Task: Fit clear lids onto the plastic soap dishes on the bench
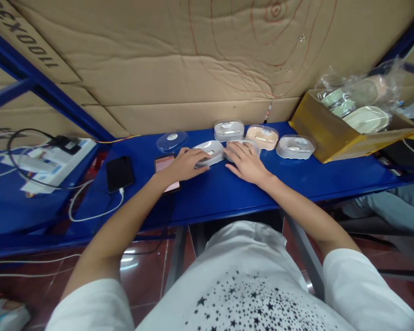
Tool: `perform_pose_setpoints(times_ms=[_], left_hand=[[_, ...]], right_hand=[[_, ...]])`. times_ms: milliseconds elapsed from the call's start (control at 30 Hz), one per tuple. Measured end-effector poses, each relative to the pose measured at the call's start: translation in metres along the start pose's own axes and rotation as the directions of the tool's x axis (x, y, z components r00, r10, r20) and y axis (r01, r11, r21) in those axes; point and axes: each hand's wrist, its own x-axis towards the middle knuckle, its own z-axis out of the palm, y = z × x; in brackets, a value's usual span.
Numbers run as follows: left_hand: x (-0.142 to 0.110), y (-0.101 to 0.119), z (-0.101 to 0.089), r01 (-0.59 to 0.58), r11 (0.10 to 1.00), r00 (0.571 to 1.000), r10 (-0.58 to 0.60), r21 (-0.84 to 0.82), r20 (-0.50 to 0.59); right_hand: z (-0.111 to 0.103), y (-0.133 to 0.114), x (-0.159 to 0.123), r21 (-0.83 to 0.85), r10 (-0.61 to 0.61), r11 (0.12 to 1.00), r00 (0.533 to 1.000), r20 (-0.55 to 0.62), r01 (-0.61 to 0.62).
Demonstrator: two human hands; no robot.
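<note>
My left hand [188, 164] is at the left end of a white oval soap box [212, 149], its fingers over the top and its thumb along the near side. Spread and flat, the fingers of my right hand [247, 162] lie over another pale soap box [256, 146], which they mostly hide. Behind and to the right stand a grey soap box [229, 132], a peach one [267, 139] and a white one [294, 148], all with clear lids. A loose clear lid [178, 139] lies beyond my left hand.
A phone with a lit screen [172, 186] lies partly under my left wrist. Farther left are a black phone [119, 174] on a white cable and a power strip [69, 163]. A cardboard box [313, 124] of wrapped dishes stands right on the blue table [207, 197].
</note>
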Motion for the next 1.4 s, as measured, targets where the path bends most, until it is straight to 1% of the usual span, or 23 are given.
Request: perform_pose_setpoints(times_ms=[67, 133, 200, 267, 300, 333, 400, 467, 500, 567, 633, 733, 800, 867, 933, 1000, 1067, 1100, 1167, 1233, 1267, 1333, 1400], left_hand=[[-0.001, 0.007, -0.002, -0.034, 0.998, 0.999, 0.033, -0.048, -0.015], [-0.002, 0.006, -0.006, -0.027, 0.997, 0.995, 0.02, -0.071, -0.093], [-0.002, -0.005, -0.013, 0.05, 0.998, 0.973, -0.059, -0.046, -0.222], [-0.003, -0.026, -0.021, 0.215, 0.977, 0.927, -0.2, 0.012, -0.318], [-0.003, -0.04, -0.026, 0.313, 0.949, 0.903, -0.284, 0.04, -0.324], [-0.003, -0.053, -0.029, 0.407, 0.912, 0.877, -0.373, 0.057, -0.303], [-0.004, -0.079, -0.034, 0.547, 0.836, 0.823, -0.524, 0.054, -0.219], [-0.005, -0.096, -0.035, 0.605, 0.796, 0.79, -0.593, 0.038, -0.156], [-0.005, -0.101, -0.034, 0.611, 0.791, 0.785, -0.601, 0.029, -0.151], [-0.004, -0.103, -0.031, 0.595, 0.803, 0.79, -0.583, 0.009, -0.191], [-0.002, -0.099, -0.028, 0.569, 0.822, 0.802, -0.551, 0.011, -0.231], [0.002, -0.093, -0.023, 0.552, 0.832, 0.82, -0.532, 0.047, -0.212], [0.005, -0.092, -0.021, 0.552, 0.832, 0.823, -0.537, 0.045, -0.185], [0.008, -0.091, -0.021, 0.56, 0.829, 0.816, -0.55, 0.007, -0.178], [0.009, -0.086, -0.024, 0.547, 0.835, 0.814, -0.548, -0.064, -0.192], [0.006, -0.071, -0.028, 0.455, 0.873, 0.846, -0.485, -0.174, -0.22], [0.001, -0.048, -0.029, 0.292, 0.911, 0.902, -0.364, -0.293, -0.233], [-0.001, -0.035, -0.028, 0.221, 0.915, 0.927, -0.304, -0.337, -0.218], [-0.007, -0.011, -0.023, 0.137, 0.933, 0.965, -0.202, -0.333, -0.167], [-0.011, 0.006, -0.017, 0.086, 0.959, 0.982, -0.127, -0.269, -0.138], [-0.012, 0.01, -0.014, 0.069, 0.968, 0.987, -0.102, -0.241, -0.128], [-0.013, 0.013, -0.011, 0.048, 0.975, 0.992, -0.072, -0.219, -0.103], [-0.014, 0.012, -0.012, 0.039, 0.975, 0.996, -0.057, -0.219, -0.075]], right_hand=[[-0.001, -0.007, 0.0, 0.006, -0.085, 0.996, 0.996, 0.037, 0.084], [0.0, -0.011, 0.0, 0.012, -0.174, 0.985, 0.982, 0.073, 0.173], [0.001, -0.014, 0.0, 0.03, -0.246, 0.969, 0.964, 0.102, 0.244], [0.003, -0.015, 0.0, 0.047, -0.281, 0.96, 0.954, 0.108, 0.277], [0.004, -0.015, 0.0, 0.05, -0.287, 0.958, 0.952, 0.102, 0.284], [0.005, -0.015, 0.0, 0.049, -0.29, 0.957, 0.952, 0.095, 0.287], [0.007, -0.014, 0.0, 0.047, -0.296, 0.955, 0.951, 0.088, 0.293], [0.007, -0.014, 0.0, 0.054, -0.3, 0.954, 0.949, 0.094, 0.296], [0.007, -0.014, 0.0, 0.059, -0.3, 0.954, 0.949, 0.099, 0.295], [0.007, -0.013, 0.0, 0.065, -0.298, 0.954, 0.949, 0.105, 0.292], [0.006, -0.013, 0.0, 0.066, -0.299, 0.954, 0.948, 0.11, 0.293], [0.005, -0.012, 0.001, 0.083, -0.307, 0.951, 0.944, 0.119, 0.298], [0.005, -0.012, 0.001, 0.1, -0.305, 0.95, 0.944, 0.121, 0.295], [0.006, -0.012, 0.0, 0.112, -0.298, 0.952, 0.947, 0.12, 0.285], [0.005, -0.011, 0.0, 0.119, -0.277, 0.957, 0.954, 0.113, 0.264], [0.002, -0.009, -0.001, 0.127, -0.219, 0.97, 0.973, 0.073, 0.209], [-0.002, -0.006, -0.001, 0.144, -0.13, 0.981, 0.992, 0.005, 0.128], [-0.004, -0.005, -0.001, 0.156, -0.09, 0.983, 0.996, -0.025, 0.092], [-0.007, -0.001, -0.001, 0.173, -0.061, 0.983, 0.997, -0.048, 0.068], [-0.007, 0.003, -0.001, 0.17, -0.095, 0.98, 0.995, -0.023, 0.098], [-0.006, 0.004, -0.001, 0.166, -0.119, 0.979, 0.993, -0.005, 0.118], [-0.002, 0.006, -0.001, 0.159, -0.154, 0.976, 0.988, 0.027, 0.147], [0.003, 0.007, -0.002, 0.155, -0.169, 0.975, 0.984, 0.049, 0.16]])
